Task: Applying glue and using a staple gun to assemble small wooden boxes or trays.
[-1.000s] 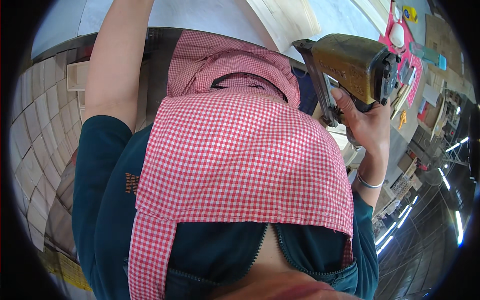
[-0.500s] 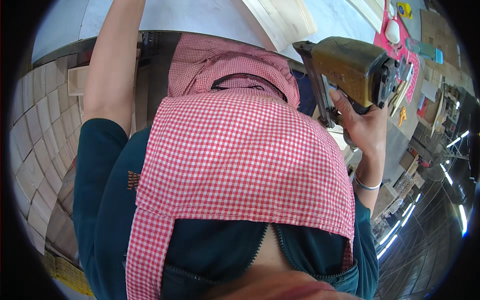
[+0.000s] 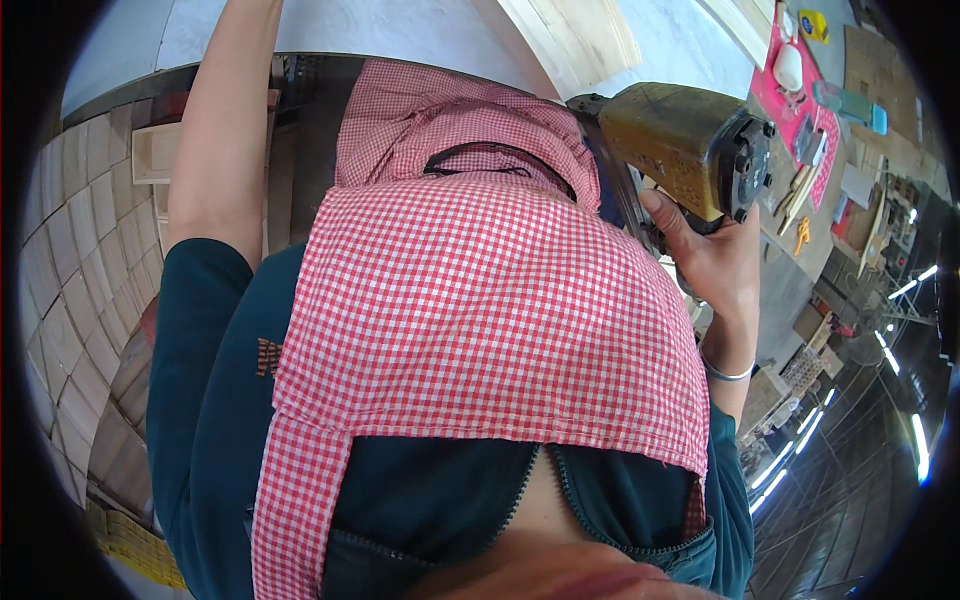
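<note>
My right hand [image 3: 715,255] is wrapped round the handle of a worn brown-and-black nail gun [image 3: 670,140], its thumb along the near side. The tool's nose end sits at the front edge of the pale worktop [image 3: 400,30], beside some light wooden boards [image 3: 575,40]. Part of the magazine is hidden behind my apron and hand. My left forearm [image 3: 225,130] stretches forward over the worktop edge, and the hand itself lies beyond the top of the picture.
Stacked wooden pieces [image 3: 75,290] rise on the left, with an open wooden box [image 3: 155,155] close by. At the right, a red cloth [image 3: 770,90] carries a white bottle [image 3: 788,68]. A teal-capped clear container [image 3: 850,107] and orange clippers [image 3: 803,235] lie near it.
The nail gun has shifted slightly left and tilted in my right hand, its nose end now lower. My left arm has barely moved.
</note>
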